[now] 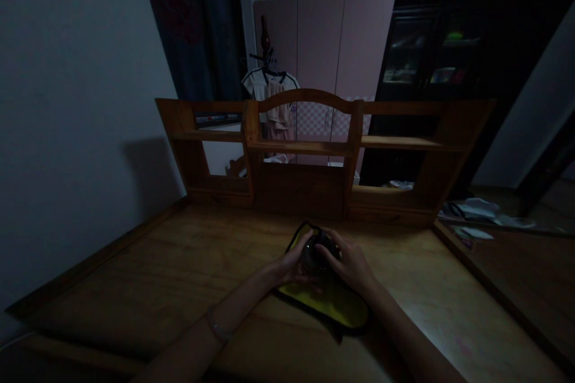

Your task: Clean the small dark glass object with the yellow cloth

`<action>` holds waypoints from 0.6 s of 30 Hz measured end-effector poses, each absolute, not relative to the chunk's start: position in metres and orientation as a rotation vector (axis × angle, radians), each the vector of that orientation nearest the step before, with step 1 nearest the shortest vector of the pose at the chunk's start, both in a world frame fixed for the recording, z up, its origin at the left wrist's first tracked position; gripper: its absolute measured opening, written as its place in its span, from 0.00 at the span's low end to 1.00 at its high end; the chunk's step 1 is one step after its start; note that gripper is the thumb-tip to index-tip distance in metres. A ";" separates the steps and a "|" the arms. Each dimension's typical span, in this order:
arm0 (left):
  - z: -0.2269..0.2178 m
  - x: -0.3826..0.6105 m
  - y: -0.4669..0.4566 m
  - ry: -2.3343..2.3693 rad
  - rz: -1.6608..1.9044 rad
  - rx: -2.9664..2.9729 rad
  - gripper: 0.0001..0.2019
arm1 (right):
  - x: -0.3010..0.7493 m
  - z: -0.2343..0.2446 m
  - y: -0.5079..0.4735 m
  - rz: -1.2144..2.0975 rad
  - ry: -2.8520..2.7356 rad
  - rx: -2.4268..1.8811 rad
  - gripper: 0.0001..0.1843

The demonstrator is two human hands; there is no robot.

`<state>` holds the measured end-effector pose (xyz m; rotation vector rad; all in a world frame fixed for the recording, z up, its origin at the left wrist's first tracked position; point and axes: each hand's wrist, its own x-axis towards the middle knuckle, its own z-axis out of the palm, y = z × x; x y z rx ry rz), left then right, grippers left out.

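Note:
Both hands are closed round a small dark, glossy, round object, jar-like in shape; the dim light hides its exact kind. My left hand grips its left side, with the thumb along the upper edge and the fingers below. From the right, my right hand wraps over the black top part, thumb across it. Beneath the hands, a yellow-green pad or pouch with black edging lies flat on the wooden table. The hands cover part of it, and a dark tab sticks out at its near edge.
A wooden shelf unit stands along the table's far edge. The white wall borders the left side. To the right, beyond a raised wooden edge, lie papers and plastic bags. Pink wardrobes stand behind.

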<state>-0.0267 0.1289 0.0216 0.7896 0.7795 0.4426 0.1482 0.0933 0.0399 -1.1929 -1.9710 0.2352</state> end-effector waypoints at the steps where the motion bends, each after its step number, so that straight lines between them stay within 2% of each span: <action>1: 0.022 -0.026 0.129 0.787 0.434 0.784 0.37 | 0.148 0.040 0.093 0.248 -1.969 -1.191 0.22; 5: 0.020 -0.026 0.130 0.799 0.434 0.771 0.37 | 0.148 0.039 0.093 0.269 -1.940 -1.239 0.22; 10: 0.018 -0.027 0.130 0.744 0.444 0.765 0.36 | 0.146 0.034 0.095 0.279 -1.913 -1.255 0.17; 15: 0.016 -0.026 0.133 0.753 0.430 0.751 0.37 | 0.143 0.035 0.098 0.111 -1.856 -1.223 0.10; 18: 0.016 -0.025 0.133 0.779 0.424 0.746 0.37 | 0.143 0.036 0.098 0.079 -1.878 -1.144 0.09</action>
